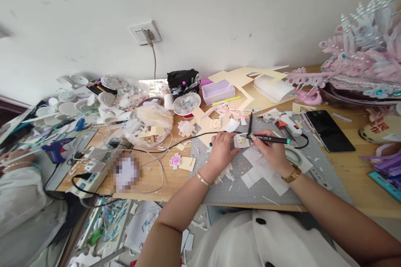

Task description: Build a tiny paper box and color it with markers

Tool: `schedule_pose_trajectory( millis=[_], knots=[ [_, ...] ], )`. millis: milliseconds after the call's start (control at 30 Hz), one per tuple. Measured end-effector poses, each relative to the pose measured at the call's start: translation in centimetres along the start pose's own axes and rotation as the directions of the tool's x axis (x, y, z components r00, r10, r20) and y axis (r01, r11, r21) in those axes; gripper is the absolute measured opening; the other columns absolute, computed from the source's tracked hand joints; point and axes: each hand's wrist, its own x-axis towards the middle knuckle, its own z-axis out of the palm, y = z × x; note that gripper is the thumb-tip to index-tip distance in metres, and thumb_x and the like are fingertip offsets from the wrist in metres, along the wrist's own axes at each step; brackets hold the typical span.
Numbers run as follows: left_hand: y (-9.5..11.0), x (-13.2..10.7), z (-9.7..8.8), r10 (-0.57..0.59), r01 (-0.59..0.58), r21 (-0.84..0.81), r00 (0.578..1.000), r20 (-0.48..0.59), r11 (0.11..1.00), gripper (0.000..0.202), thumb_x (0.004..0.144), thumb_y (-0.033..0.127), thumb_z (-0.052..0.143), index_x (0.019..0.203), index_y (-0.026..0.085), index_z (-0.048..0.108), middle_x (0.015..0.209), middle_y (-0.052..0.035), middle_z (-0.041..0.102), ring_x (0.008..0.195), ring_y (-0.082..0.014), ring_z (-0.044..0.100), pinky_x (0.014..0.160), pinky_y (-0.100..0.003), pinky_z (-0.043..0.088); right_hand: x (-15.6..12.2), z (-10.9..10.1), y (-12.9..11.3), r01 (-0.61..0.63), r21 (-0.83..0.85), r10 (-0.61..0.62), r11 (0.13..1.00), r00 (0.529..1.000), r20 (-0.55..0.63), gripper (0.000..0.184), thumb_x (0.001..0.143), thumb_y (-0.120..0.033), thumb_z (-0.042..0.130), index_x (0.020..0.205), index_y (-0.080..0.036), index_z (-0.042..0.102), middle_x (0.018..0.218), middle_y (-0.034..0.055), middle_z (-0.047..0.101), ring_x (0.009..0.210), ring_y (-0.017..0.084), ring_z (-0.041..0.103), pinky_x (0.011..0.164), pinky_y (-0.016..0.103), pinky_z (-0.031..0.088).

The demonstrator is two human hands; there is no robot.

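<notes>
Over the grey cutting mat (216, 194), my left hand (223, 150) pinches a small white paper piece (241, 142) with a simple face drawn on it. A teal tip pokes out by that hand's fingers; what it belongs to is hidden. My right hand (272, 154) is closed round a black marker (273, 138) with a teal end, its other end over the paper piece. Just beyond stands or lies a slim black pen (250, 123). Small cut-out pieces, one a yellowish face (215, 123), lie past my left hand. White paper sheets (261, 171) lie beneath my right hand.
A glue gun (293, 126) and a black phone (326, 130) lie at right, near pink headpieces (360, 66). A lilac box (218, 91) stands behind. Cables cross the table to a power strip (92, 175). At far left sits another person's sleeve (21, 192), near a blue glue gun (54, 150).
</notes>
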Motion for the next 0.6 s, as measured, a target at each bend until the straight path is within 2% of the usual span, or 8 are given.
schedule_pose_trajectory(
  millis=[167,367,500,600],
  knots=[
    [-0.13,0.01,0.04,-0.010,0.010,0.004,1.000,0.002,1.000,0.047,0.078,0.025,0.081,0.118,0.022,0.056,0.118,-0.0088,0.066,0.119,-0.0287,0.055,0.096,-0.043,0.039,0.13,-0.04,0.32,-0.031,-0.019,0.029,0.999,0.991,-0.130,0.033,0.075,-0.057,0.073,0.077,-0.025,0.063,0.062,-0.0002,0.062,0.057,0.019,0.055,0.055,0.034,0.045],
    [-0.09,0.04,-0.03,0.000,0.000,0.004,1.000,-0.003,1.000,0.047,0.078,0.025,0.082,0.118,0.020,0.056,0.117,-0.0093,0.066,0.117,-0.0281,0.056,0.096,-0.043,0.039,-0.01,0.07,0.41,-0.032,0.026,0.033,0.999,0.999,-0.037,0.033,0.074,-0.057,0.074,0.079,-0.025,0.064,0.070,0.0015,0.066,0.060,0.019,0.058,0.057,0.034,0.047],
    [-0.07,0.07,-0.07,-0.020,0.020,0.006,1.000,0.003,1.000,0.047,0.078,0.027,0.082,0.117,0.022,0.056,0.118,-0.0091,0.066,0.118,-0.0287,0.056,0.096,-0.043,0.039,0.08,0.04,0.34,-0.050,0.027,0.053,0.998,0.988,-0.144,0.034,0.074,-0.057,0.074,0.078,-0.025,0.063,0.066,0.0006,0.063,0.060,0.019,0.057,0.058,0.035,0.047],
    [-0.03,0.06,-0.11,-0.024,0.024,0.004,1.000,0.007,1.000,0.047,0.078,0.027,0.082,0.117,0.022,0.056,0.118,-0.0092,0.066,0.119,-0.0291,0.056,0.097,-0.044,0.040,0.12,0.03,0.35,-0.043,0.044,0.047,0.998,0.993,-0.106,0.035,0.074,-0.058,0.073,0.080,-0.025,0.063,0.068,0.0006,0.064,0.062,0.020,0.058,0.059,0.035,0.048]
  ],
)
